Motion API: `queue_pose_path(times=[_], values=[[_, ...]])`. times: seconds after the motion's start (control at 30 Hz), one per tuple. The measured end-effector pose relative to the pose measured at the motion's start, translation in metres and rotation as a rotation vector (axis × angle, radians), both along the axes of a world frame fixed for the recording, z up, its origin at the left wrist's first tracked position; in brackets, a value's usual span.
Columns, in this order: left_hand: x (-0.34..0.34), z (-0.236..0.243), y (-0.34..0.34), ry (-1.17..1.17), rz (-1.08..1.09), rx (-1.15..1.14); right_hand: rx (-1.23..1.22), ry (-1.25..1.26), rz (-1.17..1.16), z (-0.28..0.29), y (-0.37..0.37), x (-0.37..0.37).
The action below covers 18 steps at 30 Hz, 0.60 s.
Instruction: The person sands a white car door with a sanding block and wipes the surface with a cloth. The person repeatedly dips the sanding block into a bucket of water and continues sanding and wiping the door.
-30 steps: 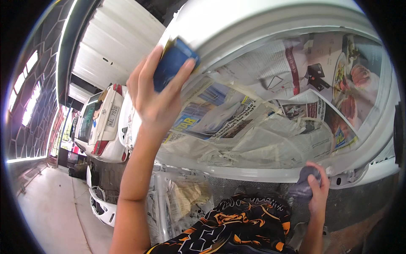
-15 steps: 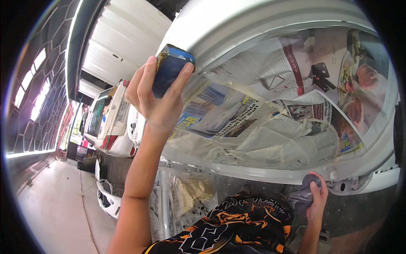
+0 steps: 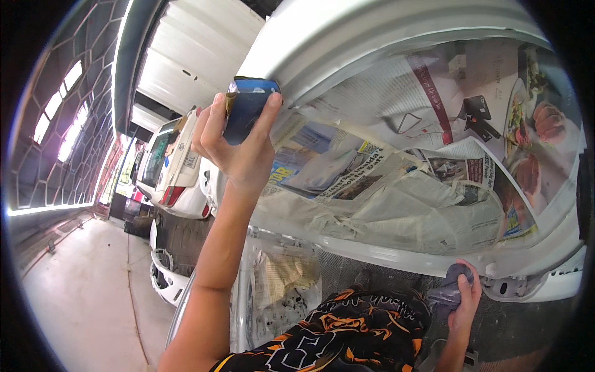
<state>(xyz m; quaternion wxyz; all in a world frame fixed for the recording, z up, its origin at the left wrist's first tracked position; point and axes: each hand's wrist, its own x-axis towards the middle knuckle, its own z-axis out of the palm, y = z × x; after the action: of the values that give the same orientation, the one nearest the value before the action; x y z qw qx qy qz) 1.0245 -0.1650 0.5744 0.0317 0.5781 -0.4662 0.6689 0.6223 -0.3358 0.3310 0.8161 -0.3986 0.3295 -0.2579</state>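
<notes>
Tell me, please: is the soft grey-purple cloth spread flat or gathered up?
Gathered up: the soft grey-purple cloth is bunched in the right hand, with its uneven folds showing left of the grip.

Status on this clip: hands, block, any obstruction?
Left hand gripping blue block at white bodywork. Right hand holding grey cloth, lower right. Newspaper spread right of block; no obstruction visible at block.

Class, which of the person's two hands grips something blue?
The left hand: it grips a dark blue block, while the right hand holds a greyish-purple cloth.
</notes>
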Motion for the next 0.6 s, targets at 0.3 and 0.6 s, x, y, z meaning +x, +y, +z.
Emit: queue_pose_path(times=[0.3,0.6], values=[[-0.004,0.007,0.000,-0.038,-0.005,0.026,-0.075,0.024,-0.023,0.003,-0.011,-0.008],[-0.007,0.008,0.000,-0.024,-0.038,0.042,-0.079,-0.037,0.009,0.006,-0.009,-0.007]])
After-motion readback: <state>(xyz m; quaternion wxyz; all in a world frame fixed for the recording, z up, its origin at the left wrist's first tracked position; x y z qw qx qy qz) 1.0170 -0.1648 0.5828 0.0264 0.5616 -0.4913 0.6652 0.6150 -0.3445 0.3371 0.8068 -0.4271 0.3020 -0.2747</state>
